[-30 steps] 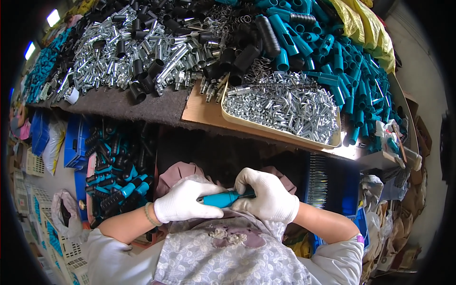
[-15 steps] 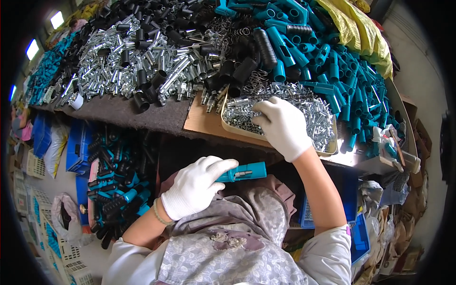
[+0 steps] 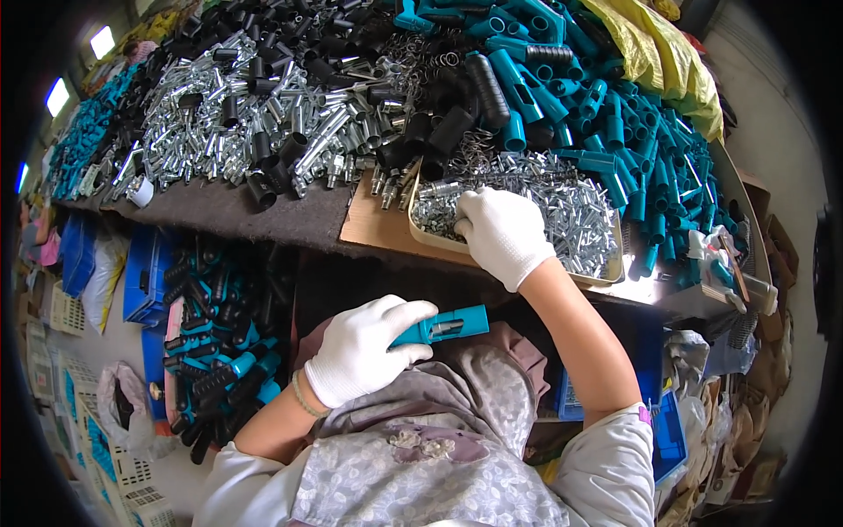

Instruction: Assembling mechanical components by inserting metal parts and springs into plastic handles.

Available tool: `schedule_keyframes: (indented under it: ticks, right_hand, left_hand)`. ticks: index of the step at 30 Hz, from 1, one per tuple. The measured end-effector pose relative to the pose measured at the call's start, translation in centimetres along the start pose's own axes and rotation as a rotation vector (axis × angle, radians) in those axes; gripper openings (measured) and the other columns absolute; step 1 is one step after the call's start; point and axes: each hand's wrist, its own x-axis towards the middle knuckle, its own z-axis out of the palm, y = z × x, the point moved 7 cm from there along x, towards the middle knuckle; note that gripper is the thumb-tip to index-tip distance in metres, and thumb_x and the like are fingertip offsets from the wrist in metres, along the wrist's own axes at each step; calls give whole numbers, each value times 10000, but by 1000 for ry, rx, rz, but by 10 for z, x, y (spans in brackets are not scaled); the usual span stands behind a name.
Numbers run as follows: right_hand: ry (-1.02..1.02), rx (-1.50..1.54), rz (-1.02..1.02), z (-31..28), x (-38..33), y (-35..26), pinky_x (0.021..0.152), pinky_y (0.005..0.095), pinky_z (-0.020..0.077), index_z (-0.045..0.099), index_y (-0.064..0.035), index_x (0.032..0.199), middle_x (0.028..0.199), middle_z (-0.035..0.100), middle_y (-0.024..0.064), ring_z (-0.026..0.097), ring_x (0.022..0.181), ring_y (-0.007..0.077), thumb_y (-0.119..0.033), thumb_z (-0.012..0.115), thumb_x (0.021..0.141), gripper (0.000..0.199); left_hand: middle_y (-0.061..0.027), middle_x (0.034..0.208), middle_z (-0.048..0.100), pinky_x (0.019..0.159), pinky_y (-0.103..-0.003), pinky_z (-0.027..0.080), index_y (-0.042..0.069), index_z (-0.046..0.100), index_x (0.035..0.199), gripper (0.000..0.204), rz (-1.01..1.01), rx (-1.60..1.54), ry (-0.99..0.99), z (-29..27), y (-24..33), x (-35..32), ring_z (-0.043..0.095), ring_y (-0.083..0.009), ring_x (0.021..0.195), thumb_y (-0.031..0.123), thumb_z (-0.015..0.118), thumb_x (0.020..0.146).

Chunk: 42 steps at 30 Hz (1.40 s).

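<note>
Left hand (image 3: 362, 350) fingers clamped on teal handle (image 3: 442, 326), long axis pointing right; right hand (image 3: 502, 232) fingers curled into tray (image 3: 606, 279) of metal pins (image 3: 575, 211) at worktop's front edge.

White gloves, grey floral short-slv top

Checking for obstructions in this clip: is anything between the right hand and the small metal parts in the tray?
Nothing visible. The white-gloved right hand already rests on the small silver metal parts in the shallow beige tray. The left hand holds a teal plastic handle apart, above the lap.
</note>
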Motion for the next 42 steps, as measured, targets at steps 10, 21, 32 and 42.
schedule_keyframes:
  ticks: [10,21,32,42]
  right_hand:
    - [198,535,91,-33,-14,9,695,424,543,680,-32,875,827,700,173,693,777,360,-164,667,850,134]
    - [-232,688,-162,-17,-66,-53,699,420,535,683,-57,907,832,685,151,676,793,357,-191,667,855,144]
    - [-44,368,-351,-21,-100,-69,693,396,534,607,-55,1124,942,643,91,659,824,273,-266,730,827,384]
    - [-43,383,-424,-11,-108,-68,764,390,510,582,-43,1147,987,626,102,620,877,283,-229,747,785,438]
  left_hand:
    - [-92,897,651,687,-378,544,82,659,1136,492,50,91,-2,-6,0,0,656,-298,790,199,831,690]
    - [-60,815,616,638,-342,518,-9,499,1386,832,139,281,12,-9,16,-4,621,-221,725,220,831,658]
    - [-59,744,586,613,-354,520,23,479,1427,861,133,220,51,-7,5,-7,619,-235,678,224,831,668]
    - [-111,796,666,675,-401,540,27,516,1391,828,-26,117,-64,4,3,-13,671,-304,693,220,865,665]
